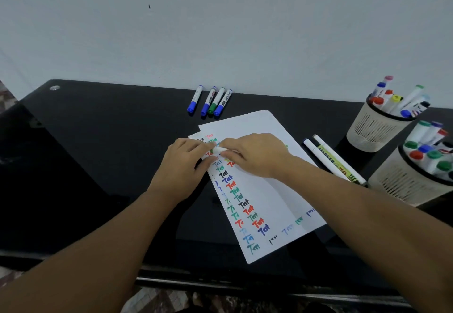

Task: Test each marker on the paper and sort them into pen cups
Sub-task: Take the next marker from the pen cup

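Both hands meet over the upper left of the white paper, which is covered with rows of coloured "Test" marks. My right hand grips the white barrel of a marker. My left hand pinches the marker's left end, where a bit of green shows; whether that is the cap or the tip is hidden by the fingers. Two pen cups stand at the right: a far cup and a near cup, both holding several markers.
Several capped markers, blue and green, lie in a row by the wall at the back of the black table. Three white markers lie between the paper and the cups. The table's front edge runs below my forearms.
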`<state>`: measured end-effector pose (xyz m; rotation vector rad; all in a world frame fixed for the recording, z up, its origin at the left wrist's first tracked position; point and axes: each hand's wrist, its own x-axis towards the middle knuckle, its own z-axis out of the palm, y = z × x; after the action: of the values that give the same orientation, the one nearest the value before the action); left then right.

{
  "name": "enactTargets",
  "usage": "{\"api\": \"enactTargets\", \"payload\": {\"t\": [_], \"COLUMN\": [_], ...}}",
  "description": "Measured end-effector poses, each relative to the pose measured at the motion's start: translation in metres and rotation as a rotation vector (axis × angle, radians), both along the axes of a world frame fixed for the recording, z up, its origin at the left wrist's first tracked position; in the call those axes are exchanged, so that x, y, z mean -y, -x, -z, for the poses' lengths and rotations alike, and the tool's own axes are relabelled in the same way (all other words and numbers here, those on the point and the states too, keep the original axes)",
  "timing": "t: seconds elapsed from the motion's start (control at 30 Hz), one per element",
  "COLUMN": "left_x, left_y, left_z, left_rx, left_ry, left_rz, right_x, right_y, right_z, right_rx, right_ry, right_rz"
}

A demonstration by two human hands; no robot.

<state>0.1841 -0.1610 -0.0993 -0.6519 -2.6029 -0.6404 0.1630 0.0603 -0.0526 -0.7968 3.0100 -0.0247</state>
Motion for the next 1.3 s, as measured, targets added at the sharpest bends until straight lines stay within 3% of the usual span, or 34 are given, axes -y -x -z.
{"api": "enactTargets", "payload": {"t": [0.17, 0.3, 0.43, 0.5, 0.6, 0.7, 0.77, 0.87, 0.97, 1.13, 1.3], "left_x": [0.002, 0.002, 0.002, 0.001, -0.001, -0.001, -0.001, -0.004, -0.002, -0.004, -0.004], "left_y": [0.003, 0.006, 0.006, 0.005, 0.001, -0.002, -0.003, -0.008, -0.011, -0.009, -0.008], "left_z": [0.002, 0.001, 0.0, -0.001, -0.002, -0.004, -0.008, -0.009, -0.004, -0.003, -0.005], "left_rx": [0.012, 0.1, 0.166, 0.186, 0.245, 0.325, 0.379, 0.401, 0.346, 0.344, 0.362], "left_ry": [0.007, -0.017, -0.015, 0.024, 0.156, 0.308, 0.356, 0.338, 0.302, 0.298, 0.292], "left_rz": [-0.016, -0.064, -0.06, -0.011, 0.064, 0.106, 0.114, 0.102, 0.075, 0.058, 0.059], "right_x": [0.002, -0.009, -0.013, -0.018, -0.028, -0.032, -0.03, -0.021, -0.014, -0.011, -0.015], "right_y": [-0.01, -0.017, -0.03, -0.037, -0.051, -0.065, -0.069, -0.074, -0.076, -0.07, -0.072], "right_z": [-0.005, -0.014, -0.016, -0.013, -0.008, 0.002, 0.007, 0.009, 0.01, 0.017, 0.021], "right_rx": [0.055, 0.158, 0.314, 0.423, 0.496, 0.319, 0.221, 0.213, 0.199, 0.121, 0.182], "right_ry": [0.124, 0.411, 0.918, 1.023, 0.952, 0.837, 0.926, 1.173, 1.26, 1.193, 1.198], "right_rz": [0.021, 0.15, 0.362, 0.406, 0.393, 0.342, 0.345, 0.383, 0.447, 0.457, 0.437]}}
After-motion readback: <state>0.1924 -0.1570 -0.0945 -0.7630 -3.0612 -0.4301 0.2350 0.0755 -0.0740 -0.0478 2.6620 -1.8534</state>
